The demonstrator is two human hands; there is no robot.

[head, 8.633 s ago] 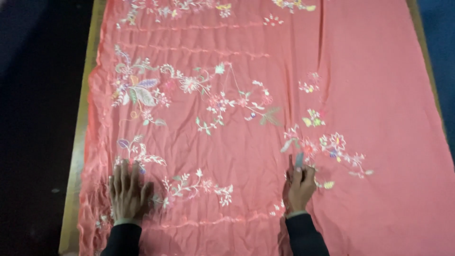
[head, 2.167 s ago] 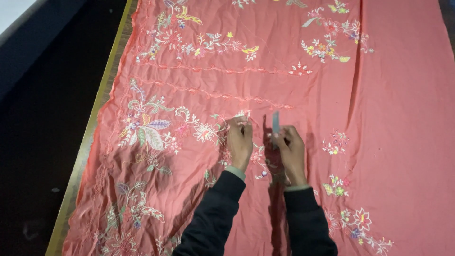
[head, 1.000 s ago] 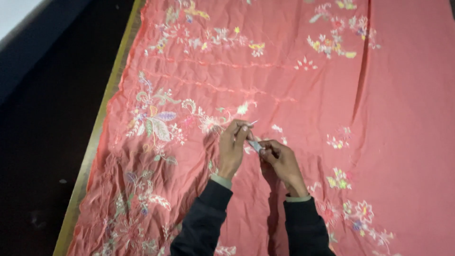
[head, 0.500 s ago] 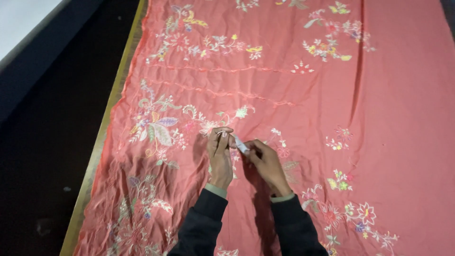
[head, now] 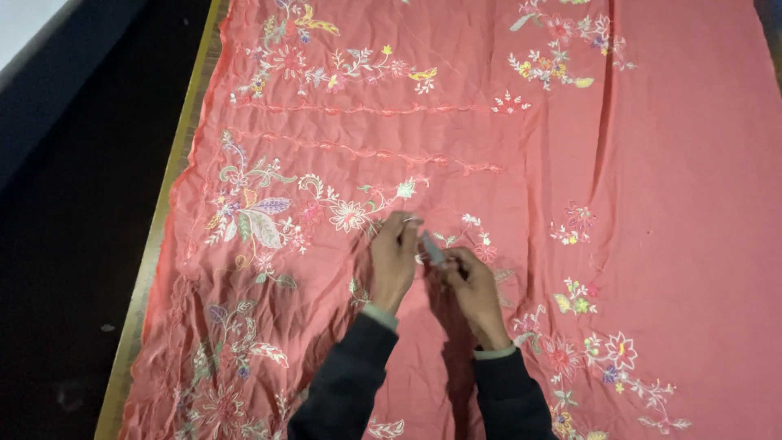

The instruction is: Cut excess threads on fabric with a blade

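Coral-pink cloth point(head: 505, 147) lay spread flat over the bench point(head: 175, 175), of which we could see only a pale wooden edge strip running down the left side; beyond that strip everything was dark. The cloth carried floral embroidery in white, yellow, green and lilac: a large leafy spray point(head: 252, 216) left of centre, a smaller sprig point(head: 574, 224) to the right, and more flowers point(head: 607, 358) toward the lower right. Two stitched wavy lines point(head: 366, 151) crossed the upper half. Our hands met near the middle of the cloth, just right of the leafy spray. Our left hand point(head: 393, 259) rested on the fabric with its fingers curled tight, pinching a small raised fold of the cloth at their tips. Our right hand point(head: 472, 287) sat just beside it, its fingers closed around a small slim pale tool point(head: 432, 248), its tip pointing up and left toward the pinched spot. What kind of tool it was we could not tell; it was too small and partly covered by the hand. Both forearms wore dark sleeves point(head: 350, 383) with lighter cuffs showing at the wrists. Creases gathered in the cloth around and below the two hands.
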